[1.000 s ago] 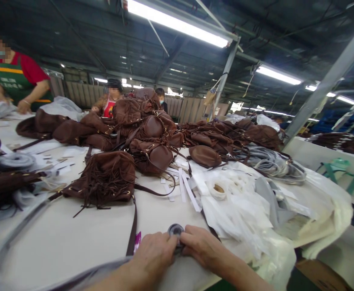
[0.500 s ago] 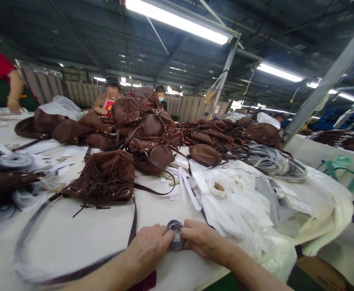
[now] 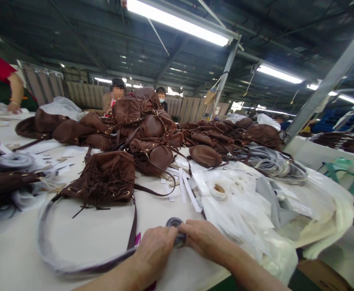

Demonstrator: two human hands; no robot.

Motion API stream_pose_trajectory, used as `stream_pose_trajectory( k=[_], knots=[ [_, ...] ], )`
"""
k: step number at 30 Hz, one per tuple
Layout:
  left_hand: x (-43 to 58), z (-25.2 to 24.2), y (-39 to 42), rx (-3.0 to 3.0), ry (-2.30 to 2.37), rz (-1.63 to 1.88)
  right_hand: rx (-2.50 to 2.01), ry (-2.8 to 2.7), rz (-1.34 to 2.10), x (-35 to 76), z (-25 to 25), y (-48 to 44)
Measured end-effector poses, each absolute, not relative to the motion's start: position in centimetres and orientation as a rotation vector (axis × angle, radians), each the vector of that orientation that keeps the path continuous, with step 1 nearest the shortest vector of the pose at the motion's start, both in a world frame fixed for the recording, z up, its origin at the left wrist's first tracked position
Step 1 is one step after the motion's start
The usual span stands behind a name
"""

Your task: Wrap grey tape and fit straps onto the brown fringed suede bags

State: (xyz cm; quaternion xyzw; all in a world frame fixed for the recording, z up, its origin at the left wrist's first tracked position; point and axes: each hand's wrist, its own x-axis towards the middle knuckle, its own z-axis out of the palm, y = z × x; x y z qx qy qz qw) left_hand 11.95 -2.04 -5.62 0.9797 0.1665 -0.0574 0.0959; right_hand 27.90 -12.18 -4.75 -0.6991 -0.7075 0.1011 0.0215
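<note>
"While the left hand (image 3: 155,247) and right hand (image 3: 201,238) pinch the grey, round, film-wrapped coil (image 3: 174,222) between them, what might fail?"

"It could spring open, I'd judge, if either grip slackened."

bag (image 3: 107,176) on worktop (image 3: 82,230) | coil (image 3: 173,222) right-front of bag | plastic sheets (image 3: 239,214) right | roll (image 3: 219,195) on sheets | bag pile (image 3: 152,126) behind

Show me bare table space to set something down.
Bare tabletop shows inside the loop of fringed bag, brown strap and wrapped strap; a smaller patch lies between brown strap, white strips and coil. Crowded: the bag pile beyond and plastic sheeting on the right.
</note>
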Motion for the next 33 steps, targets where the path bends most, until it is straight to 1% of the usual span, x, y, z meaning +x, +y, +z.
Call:
stream_pose_trajectory(
  k=[4,8,13,16,19,22,25,27,29,33],
  knots=[
    [12.0,-5.6,-2.5,2.821,0.478,-0.138,-2.270,-2.092,0.305,27.2,-5.3,-12.4],
    [11.5,-5.9,-1.5,2.888,0.420,-0.083,-2.138,-2.308,0.221,28.4,-5.6,-12.0],
    [12.4,-5.8,-2.9,2.830,0.568,-0.182,-2.291,-2.273,0.090,27.5,-5.2,-11.7],
    [11.9,-6.0,-2.9,2.797,0.520,-0.160,-2.264,-2.179,0.177,27.0,-5.8,-12.3],
    [11.1,-6.1,-1.4,2.888,0.408,-0.081,-2.154,-2.254,0.244,27.9,-6.0,-12.5],
    [11.4,-5.7,-0.8,2.998,0.318,-0.127,-2.162,-2.294,0.268,28.4,-5.4,-12.1],
    [12.5,-5.3,-2.3,2.966,0.456,-0.237,-2.239,-2.185,0.316,27.6,-5.0,-11.9],
    [12.8,-5.3,-3.0,2.915,0.515,-0.250,-2.245,-2.113,0.336,27.1,-5.0,-12.0],
    [12.4,-5.5,-2.8,2.892,0.498,-0.203,-2.179,-2.118,0.365,27.4,-5.1,-12.2],
    [11.2,-5.8,-0.5,2.958,0.310,-0.038,-2.022,-2.229,0.433,28.8,-4.5,-12.2]
  ],
)
